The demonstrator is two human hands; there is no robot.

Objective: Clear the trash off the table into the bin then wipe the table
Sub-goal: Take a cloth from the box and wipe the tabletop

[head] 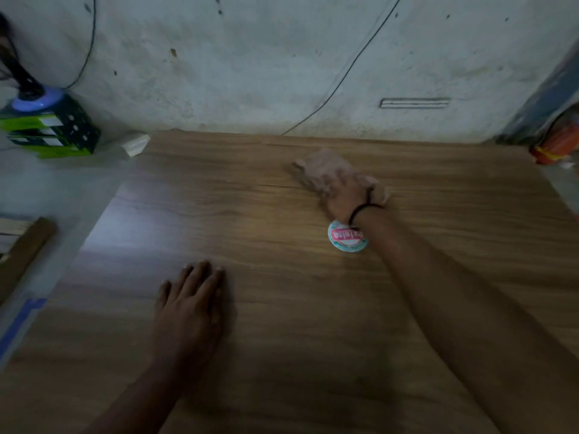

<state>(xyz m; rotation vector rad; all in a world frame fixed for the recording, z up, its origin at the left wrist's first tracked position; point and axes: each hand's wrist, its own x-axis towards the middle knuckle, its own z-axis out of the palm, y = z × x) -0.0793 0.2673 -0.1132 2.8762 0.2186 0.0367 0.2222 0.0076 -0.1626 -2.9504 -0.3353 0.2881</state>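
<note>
Right hand (341,195) pressing cloth (319,170) (blurred), left hand (191,296) flat on table (282,308)

Dim, soft-focus view (pale glare on table (131,220) left), edges bowed.

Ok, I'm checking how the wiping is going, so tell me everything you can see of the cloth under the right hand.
The cloth is pale pinkish-tan, soft-looking and crumpled, lying flat on the wooden table toward its far side. The right hand presses down on it, covering its near part; bunched folds stick out beyond the fingers. Motion blur hides finer detail.
</note>
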